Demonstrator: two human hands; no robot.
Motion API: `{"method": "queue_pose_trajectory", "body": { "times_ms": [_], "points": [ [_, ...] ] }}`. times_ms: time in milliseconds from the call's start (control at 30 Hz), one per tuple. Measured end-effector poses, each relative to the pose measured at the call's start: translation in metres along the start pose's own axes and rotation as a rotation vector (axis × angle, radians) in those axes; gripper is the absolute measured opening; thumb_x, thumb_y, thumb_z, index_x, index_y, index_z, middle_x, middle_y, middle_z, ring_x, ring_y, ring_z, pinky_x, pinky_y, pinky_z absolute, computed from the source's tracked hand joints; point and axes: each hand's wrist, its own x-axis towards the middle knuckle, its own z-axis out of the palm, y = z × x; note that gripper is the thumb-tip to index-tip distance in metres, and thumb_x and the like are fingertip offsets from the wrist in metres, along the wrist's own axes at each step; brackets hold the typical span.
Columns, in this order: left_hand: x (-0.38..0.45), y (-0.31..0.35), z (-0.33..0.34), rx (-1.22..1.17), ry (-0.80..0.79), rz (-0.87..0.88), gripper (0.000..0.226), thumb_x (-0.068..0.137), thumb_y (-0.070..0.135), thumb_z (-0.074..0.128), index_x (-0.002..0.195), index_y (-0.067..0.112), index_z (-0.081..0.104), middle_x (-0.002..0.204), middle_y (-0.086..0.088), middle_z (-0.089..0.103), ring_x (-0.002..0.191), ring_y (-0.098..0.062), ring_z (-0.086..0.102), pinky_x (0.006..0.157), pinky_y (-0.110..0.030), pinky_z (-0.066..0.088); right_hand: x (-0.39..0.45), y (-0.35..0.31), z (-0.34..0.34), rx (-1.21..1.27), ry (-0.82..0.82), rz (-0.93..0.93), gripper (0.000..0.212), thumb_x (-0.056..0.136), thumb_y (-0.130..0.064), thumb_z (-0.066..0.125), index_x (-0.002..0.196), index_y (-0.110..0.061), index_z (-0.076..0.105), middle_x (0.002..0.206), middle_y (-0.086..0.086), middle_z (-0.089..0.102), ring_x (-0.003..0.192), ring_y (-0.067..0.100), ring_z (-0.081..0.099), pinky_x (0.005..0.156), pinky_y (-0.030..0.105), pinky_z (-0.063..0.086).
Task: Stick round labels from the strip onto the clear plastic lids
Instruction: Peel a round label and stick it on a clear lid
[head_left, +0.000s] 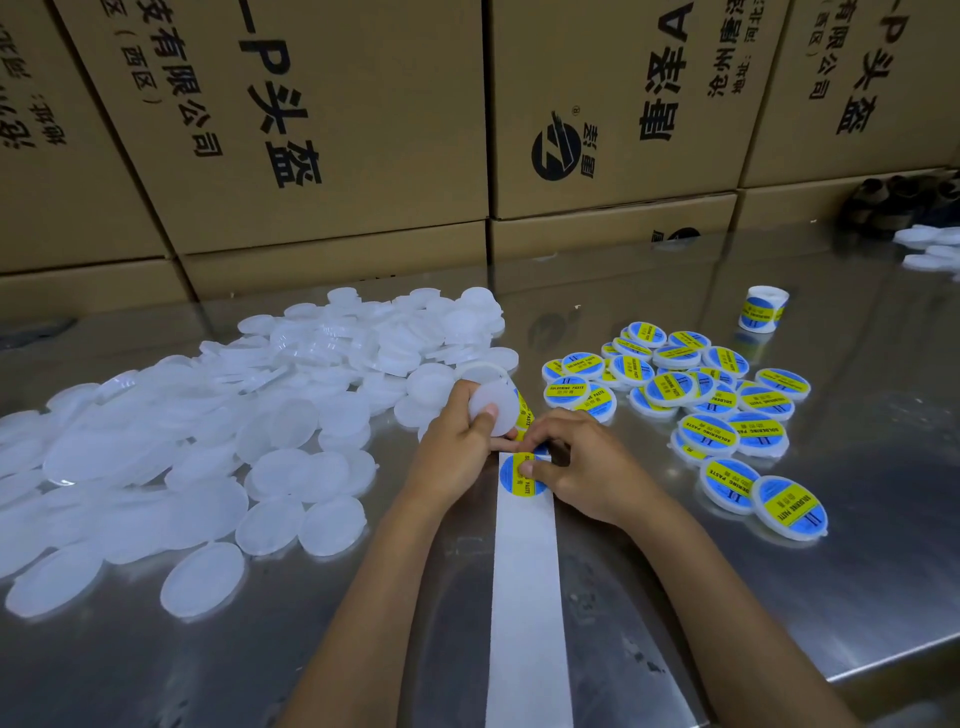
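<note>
Both hands meet at the middle of the steel table (779, 571). The left hand (457, 447) has its fingers curled around a bare clear lid (493, 408), thumb pressed flat on its face, holding it tilted just above the strip. The right hand (576, 467) is bent over the strip (525, 571), thumb pinning a blue and yellow round label (519, 475) at the strip's far end, fingertips curled in just beyond it next to the left hand's fingers; whether they have a label edge pinched, I cannot tell. The strip itself is plain white backing, running from that label straight back toward the person between the two forearms.

To the left, a wide heap of unlabelled lids (234, 452) sprawls across the table, reaching almost to the left hand. To the right, a looser cluster of finished lids (701, 400) lies label-up, a few trailing nearer the table's right edge. Beyond them a small roll of labels (761, 307) stands on end, apart from the cluster. Brown cardboard boxes (332, 130) with black print wall off the back.
</note>
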Motion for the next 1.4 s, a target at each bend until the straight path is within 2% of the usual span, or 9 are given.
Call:
{"method": "queue_pose_trajectory", "body": {
  "times_ms": [100,200,433,567,700,867,1100,1300,1400],
  "points": [
    [-0.002,0.001,-0.001,-0.005,0.006,0.001,0.016,0.107,0.021,0.041,0.122,0.023,0.047,0.099,-0.005,0.077,0.090,-0.018,0.076,0.103,-0.049,0.050,-0.001,-0.001,0.001,-0.016,0.025,-0.012,0.012,0.083,-0.017,0.077,0.093,-0.015,0.071,0.096,-0.007,0.060,0.094,0.007,0.048,0.079,0.013,0.034],
    [-0.004,0.003,-0.001,0.042,0.009,0.008,0.022,0.108,0.025,0.041,0.129,0.022,0.046,0.115,-0.006,0.072,0.098,-0.019,0.074,0.102,-0.048,0.051,-0.002,-0.002,0.001,-0.007,0.073,-0.009,0.011,0.081,-0.020,0.079,0.087,-0.022,0.071,0.079,-0.017,0.053,0.084,-0.002,0.045,0.071,0.008,0.031],
    [-0.007,0.010,-0.002,0.044,0.038,0.012,0.013,0.106,0.022,0.042,0.116,0.029,0.048,0.120,-0.002,0.066,0.089,-0.013,0.075,0.095,-0.038,0.054,-0.001,-0.011,-0.002,0.104,0.172,-0.045,0.012,0.079,-0.013,0.080,0.080,-0.021,0.071,0.083,-0.013,0.064,0.092,0.009,0.051,0.081,0.016,0.038],
    [-0.008,0.012,-0.003,0.107,0.039,0.005,0.016,0.106,0.024,0.042,0.120,0.024,0.049,0.121,-0.005,0.063,0.102,-0.025,0.068,0.096,-0.043,0.053,-0.002,-0.019,-0.006,0.451,0.122,0.053,0.016,0.083,0.000,0.074,0.080,-0.013,0.066,0.078,-0.002,0.065,0.076,0.016,0.059,0.074,0.028,0.050],
    [-0.009,0.017,-0.007,-0.134,0.038,-0.054,0.017,0.104,0.015,0.046,0.101,0.025,0.059,0.098,-0.002,0.071,0.076,-0.014,0.075,0.069,-0.020,0.055,-0.003,-0.020,-0.013,0.786,0.091,0.138,0.016,0.084,0.001,0.072,0.089,-0.010,0.061,0.083,0.004,0.069,0.077,0.015,0.064,0.076,0.022,0.052],
    [-0.008,0.022,-0.009,-0.322,0.055,-0.113,0.023,0.103,0.010,0.047,0.100,0.024,0.066,0.093,-0.004,0.073,0.072,-0.014,0.075,0.059,-0.023,0.058,0.000,-0.019,-0.014,1.032,0.128,0.214,0.021,0.085,0.005,0.067,0.088,-0.014,0.059,0.086,0.007,0.069,0.082,0.023,0.063,0.076,0.027,0.050],
    [-0.013,0.032,-0.004,-0.604,0.054,-0.185,0.030,0.100,0.003,0.041,0.111,0.008,0.069,0.114,-0.024,0.070,0.085,-0.031,0.073,0.067,-0.038,0.063,0.002,-0.021,-0.009,0.927,0.256,0.157,0.027,0.083,0.007,0.069,0.085,-0.018,0.059,0.081,-0.007,0.069,0.075,0.013,0.065,0.067,0.023,0.054],
    [-0.021,0.044,0.003,-0.694,-0.045,-0.143,0.047,0.101,0.003,0.034,0.129,0.021,0.067,0.110,-0.012,0.071,0.100,-0.031,0.072,0.095,-0.046,0.057,0.005,-0.023,-0.003,0.817,0.382,0.047,0.034,0.080,0.013,0.070,0.084,-0.018,0.058,0.081,-0.017,0.066,0.075,0.004,0.063,0.069,0.019,0.054],
    [-0.024,0.051,0.002,-0.721,-0.069,-0.151,0.040,0.103,0.013,0.036,0.128,0.016,0.068,0.131,-0.024,0.063,0.108,-0.033,0.069,0.095,-0.043,0.058,0.006,-0.024,-0.001,0.778,0.396,0.030,0.034,0.080,0.012,0.070,0.085,-0.019,0.057,0.082,-0.020,0.067,0.075,0.002,0.063,0.069,0.019,0.053]
  ]
}}
